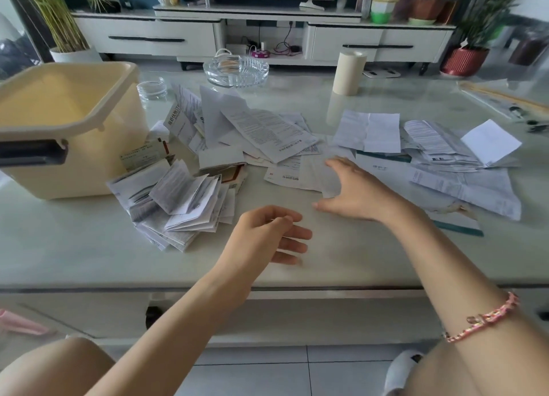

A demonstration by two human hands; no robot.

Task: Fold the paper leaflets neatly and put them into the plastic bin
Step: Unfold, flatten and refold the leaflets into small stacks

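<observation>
"Anything in the plastic bin (89, 170) yet?"

"None I can see. The folded leaflets (184, 205) lie left of the left hand (267, 235), whose fingers are loose and empty (slightly curled). The right hand (353, 190) spreads its fingers over a flat leaflet (315, 172) at their tips. It wants picking up and folding next, I'd say."

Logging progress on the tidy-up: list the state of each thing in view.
plastic bin: open-topped, no leaflets visible inside.
folded leaflets: piled beside the bin, on the table.
unfolded leaflets: spread across the table.
left hand: open, holding nothing.
right hand: open, reaching over the unfolded leaflets.
</observation>
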